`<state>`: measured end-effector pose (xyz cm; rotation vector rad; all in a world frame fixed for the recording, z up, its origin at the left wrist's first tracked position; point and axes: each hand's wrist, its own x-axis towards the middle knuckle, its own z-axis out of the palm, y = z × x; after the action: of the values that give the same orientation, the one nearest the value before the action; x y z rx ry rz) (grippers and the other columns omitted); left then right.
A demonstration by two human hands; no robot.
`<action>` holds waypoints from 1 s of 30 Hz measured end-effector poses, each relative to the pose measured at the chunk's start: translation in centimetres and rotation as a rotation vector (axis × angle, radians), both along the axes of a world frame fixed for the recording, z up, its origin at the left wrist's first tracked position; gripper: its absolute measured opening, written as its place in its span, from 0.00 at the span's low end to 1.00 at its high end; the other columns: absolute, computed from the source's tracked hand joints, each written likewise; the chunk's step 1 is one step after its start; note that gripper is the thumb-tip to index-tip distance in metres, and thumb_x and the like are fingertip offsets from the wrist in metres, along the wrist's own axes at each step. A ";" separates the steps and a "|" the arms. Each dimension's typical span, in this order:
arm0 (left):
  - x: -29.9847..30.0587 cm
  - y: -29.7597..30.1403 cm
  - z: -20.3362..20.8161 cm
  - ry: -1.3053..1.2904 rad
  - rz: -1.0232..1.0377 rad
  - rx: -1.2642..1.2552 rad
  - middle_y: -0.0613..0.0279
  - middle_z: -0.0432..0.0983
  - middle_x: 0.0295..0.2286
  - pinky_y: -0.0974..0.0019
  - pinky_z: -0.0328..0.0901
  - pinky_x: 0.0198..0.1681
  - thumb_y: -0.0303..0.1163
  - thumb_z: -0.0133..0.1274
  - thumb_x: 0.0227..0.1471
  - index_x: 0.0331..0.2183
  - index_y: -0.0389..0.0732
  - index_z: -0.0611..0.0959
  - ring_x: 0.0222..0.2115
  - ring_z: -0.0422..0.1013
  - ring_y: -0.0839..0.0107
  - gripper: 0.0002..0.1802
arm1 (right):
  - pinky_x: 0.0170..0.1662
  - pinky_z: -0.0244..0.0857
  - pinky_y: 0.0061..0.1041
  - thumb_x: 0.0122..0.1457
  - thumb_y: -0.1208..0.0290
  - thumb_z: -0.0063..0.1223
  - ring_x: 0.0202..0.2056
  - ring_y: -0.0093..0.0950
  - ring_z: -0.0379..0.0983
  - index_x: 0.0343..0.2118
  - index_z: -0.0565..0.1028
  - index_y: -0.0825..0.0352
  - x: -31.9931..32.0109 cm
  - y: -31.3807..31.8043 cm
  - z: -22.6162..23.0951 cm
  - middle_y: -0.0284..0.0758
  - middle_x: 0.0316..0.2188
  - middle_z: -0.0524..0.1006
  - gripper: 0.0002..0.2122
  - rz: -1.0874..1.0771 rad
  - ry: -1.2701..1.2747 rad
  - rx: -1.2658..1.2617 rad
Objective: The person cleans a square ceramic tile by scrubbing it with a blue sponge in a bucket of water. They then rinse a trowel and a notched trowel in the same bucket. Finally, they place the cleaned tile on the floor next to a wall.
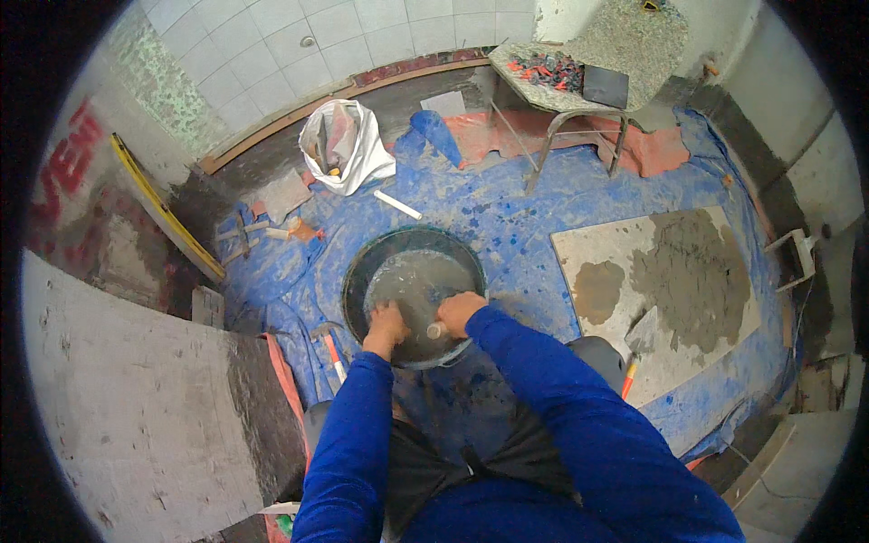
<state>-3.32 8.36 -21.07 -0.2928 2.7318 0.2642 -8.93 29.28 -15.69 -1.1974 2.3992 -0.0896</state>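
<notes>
A round black tub of murky grey water stands in front of me on the floor. My right hand is closed round a tool handle at the tub's right side. The handle's pale round end points toward me, and the rest of the tool is hidden by the hand and the water. Reaching over the near left of the tub, my left hand has its fingertips down at the murky water. Those fingertips do not show clearly, nor does anything they may touch.
A dusty blue tarp covers the floor. On the right lies a mortar-smeared board with a trowel. A hammer lies left of the tub. Beyond are a white sack, a white pipe and a stone-topped table.
</notes>
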 end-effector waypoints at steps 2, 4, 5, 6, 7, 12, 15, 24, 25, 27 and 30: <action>-0.8 -0.3 -3.9 -0.028 0.018 -0.011 0.39 0.73 0.51 0.48 0.67 0.57 0.41 0.68 0.46 0.56 0.34 0.74 0.53 0.71 0.45 0.38 | 0.47 0.74 0.41 0.56 0.69 0.57 0.44 0.39 0.81 0.38 0.84 0.63 0.4 -0.4 -0.1 0.39 0.41 0.84 0.10 0.012 0.009 0.073; -2.0 -0.9 -5.9 -0.237 -0.009 0.238 0.38 0.76 0.46 0.45 0.69 0.54 0.37 0.65 0.50 0.55 0.31 0.75 0.49 0.74 0.43 0.34 | 0.47 0.74 0.40 0.56 0.69 0.56 0.45 0.39 0.81 0.39 0.84 0.63 0.5 -0.9 -0.2 0.39 0.41 0.84 0.10 0.021 -0.021 0.109; -2.0 -0.9 -5.9 -0.165 0.272 0.746 0.40 0.78 0.45 0.46 0.70 0.53 0.36 0.63 0.52 0.53 0.31 0.76 0.48 0.75 0.45 0.30 | 0.47 0.74 0.40 0.56 0.69 0.56 0.45 0.39 0.81 0.39 0.84 0.63 0.6 -1.1 -0.4 0.39 0.41 0.84 0.10 0.023 -0.026 0.093; -2.3 -0.9 -5.2 -0.074 0.546 1.248 0.42 0.79 0.44 0.47 0.71 0.52 0.35 0.61 0.53 0.50 0.30 0.78 0.46 0.76 0.47 0.26 | 0.47 0.74 0.40 0.56 0.69 0.57 0.45 0.39 0.81 0.38 0.84 0.62 0.5 -1.2 -0.6 0.39 0.41 0.84 0.10 0.014 -0.034 0.102; -2.2 -0.6 -3.9 -0.007 0.904 1.697 0.44 0.80 0.42 0.48 0.71 0.52 0.33 0.59 0.55 0.48 0.30 0.80 0.45 0.77 0.49 0.22 | 0.47 0.74 0.41 0.56 0.68 0.57 0.45 0.39 0.81 0.38 0.84 0.62 0.5 -1.3 -1.0 0.39 0.40 0.84 0.10 0.000 -0.055 0.122; -1.8 2.8 6.4 0.000 0.250 1.306 0.60 0.83 0.42 0.60 0.71 0.46 0.42 0.51 0.65 0.42 0.39 0.88 0.40 0.78 0.67 0.19 | 0.45 0.74 0.41 0.50 0.69 0.60 0.43 0.42 0.80 0.41 0.83 0.55 0.0 -1.6 -3.5 0.37 0.39 0.83 0.13 -0.087 -0.169 -0.034; -1.2 4.5 8.8 -0.134 -0.005 1.126 0.61 0.82 0.45 0.64 0.69 0.51 0.49 0.48 0.66 0.47 0.39 0.86 0.45 0.75 0.70 0.25 | 0.50 0.71 0.40 0.53 0.69 0.56 0.49 0.43 0.77 0.46 0.81 0.59 -0.5 -2.2 -4.5 0.43 0.47 0.80 0.16 -0.127 -0.190 -0.081; -2.4 0.0 -1.0 0.056 0.303 0.694 0.42 0.76 0.52 0.53 0.66 0.54 0.62 0.41 0.63 0.51 0.38 0.82 0.50 0.74 0.49 0.37 | 0.48 0.71 0.42 0.53 0.67 0.61 0.44 0.46 0.78 0.41 0.83 0.60 -0.8 -2.9 3.6 0.44 0.40 0.82 0.12 -0.044 -0.320 -0.119; -1.8 0.0 -2.0 0.157 0.127 0.520 0.34 0.78 0.44 0.47 0.67 0.53 0.49 0.47 0.60 0.43 0.31 0.85 0.48 0.74 0.40 0.29 | 0.47 0.72 0.40 0.51 0.68 0.64 0.43 0.44 0.79 0.40 0.83 0.61 -1.2 -2.7 5.5 0.42 0.38 0.83 0.12 -0.024 -0.282 -0.193; -1.1 0.9 -2.7 -0.007 0.132 0.397 0.36 0.79 0.43 0.47 0.70 0.50 0.37 0.53 0.55 0.41 0.32 0.85 0.46 0.76 0.44 0.19 | 0.45 0.72 0.38 0.45 0.70 0.70 0.41 0.40 0.79 0.37 0.83 0.62 -1.3 -2.4 9.3 0.39 0.35 0.83 0.14 -0.018 -0.247 -0.268; -0.7 1.7 0.5 0.026 0.004 0.260 0.35 0.79 0.42 0.48 0.72 0.46 0.31 0.56 0.51 0.39 0.31 0.86 0.44 0.78 0.46 0.16 | 0.45 0.72 0.36 0.46 0.68 0.71 0.39 0.39 0.80 0.37 0.83 0.61 -0.5 -0.7 14.1 0.39 0.35 0.83 0.14 -0.062 -0.152 -0.526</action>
<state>-4.05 10.07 -20.59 -0.2236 2.6816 0.6210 -9.38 28.55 -1.55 -1.2736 2.3464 -0.8435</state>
